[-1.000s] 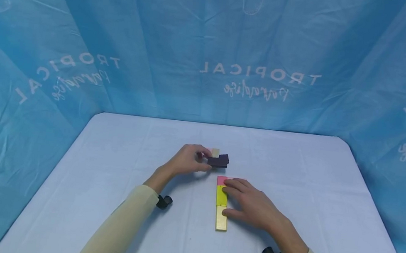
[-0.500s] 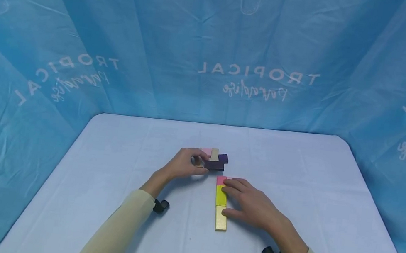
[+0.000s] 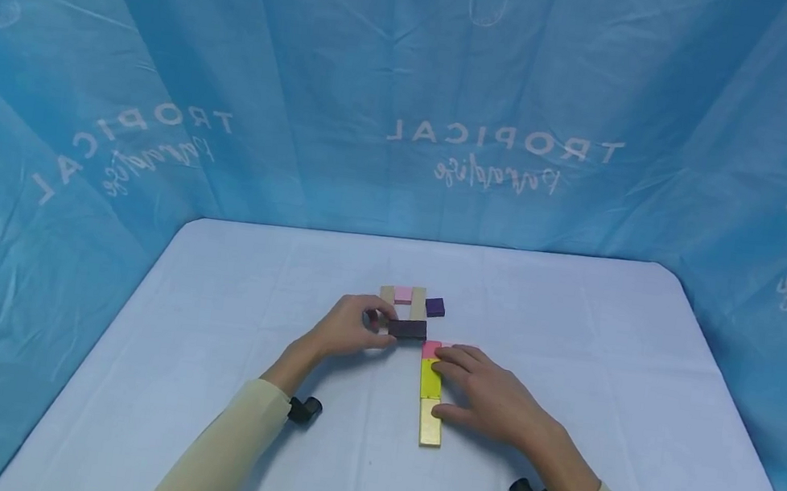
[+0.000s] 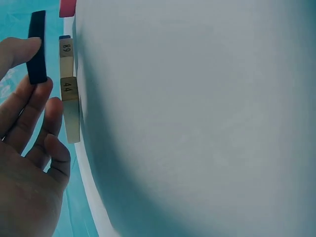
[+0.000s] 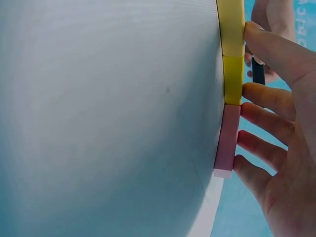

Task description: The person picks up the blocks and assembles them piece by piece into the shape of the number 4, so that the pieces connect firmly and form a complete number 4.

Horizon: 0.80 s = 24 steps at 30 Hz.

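Blackish block, head view: pinched by the left hand, near the far end of a column formed by a pink block, a yellow block and a gold block; the right hand touches these with fingers extended. Left wrist view: thumb and fingertips grip the blackish block before number-marked beige blocks. Right wrist view: thumb meets gold, fingertips meet yellow and pink.

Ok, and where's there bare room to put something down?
The white tablecloth is bare from the left hand to the cloth's left edge, and from the right hand to its right edge. A strip lies bare between the purple block and blue curtain. It's crowded in the middle, around the dark block and bright yellow block.
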### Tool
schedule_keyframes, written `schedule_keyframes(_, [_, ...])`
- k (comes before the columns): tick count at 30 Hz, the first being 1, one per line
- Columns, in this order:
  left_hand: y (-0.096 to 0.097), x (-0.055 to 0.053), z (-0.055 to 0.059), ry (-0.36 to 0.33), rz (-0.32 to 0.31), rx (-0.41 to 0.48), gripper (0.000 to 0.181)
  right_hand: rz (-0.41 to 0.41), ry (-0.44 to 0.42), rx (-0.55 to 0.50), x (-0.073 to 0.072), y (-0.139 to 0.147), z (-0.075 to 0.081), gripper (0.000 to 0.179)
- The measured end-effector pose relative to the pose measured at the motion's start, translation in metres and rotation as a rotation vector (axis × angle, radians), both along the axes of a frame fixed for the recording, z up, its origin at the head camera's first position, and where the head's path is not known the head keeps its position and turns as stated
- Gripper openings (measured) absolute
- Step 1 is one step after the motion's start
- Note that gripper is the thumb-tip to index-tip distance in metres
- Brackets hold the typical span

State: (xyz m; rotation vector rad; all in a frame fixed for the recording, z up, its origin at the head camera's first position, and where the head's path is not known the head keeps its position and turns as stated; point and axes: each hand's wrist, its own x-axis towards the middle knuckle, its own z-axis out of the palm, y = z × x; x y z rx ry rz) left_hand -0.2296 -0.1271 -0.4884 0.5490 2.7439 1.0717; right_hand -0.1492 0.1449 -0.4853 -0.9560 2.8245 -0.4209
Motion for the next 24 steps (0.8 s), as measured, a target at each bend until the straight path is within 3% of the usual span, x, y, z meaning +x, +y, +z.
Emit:
schedule_keyframes(8, [-0.0057,0.003,-0.0038,-0.024,-0.011,-0.046,0.033,-0.008,-0.005,0.005,0.0008,-0.0004,0.0004,0.067])
schedule_keyframes(24, [0.0007,0.0089,0.0018,-0.044,-0.069,-0.153,0.034,-0.016,0.006,0.009,0.0003,-0.0003,-0.0033,0.068])
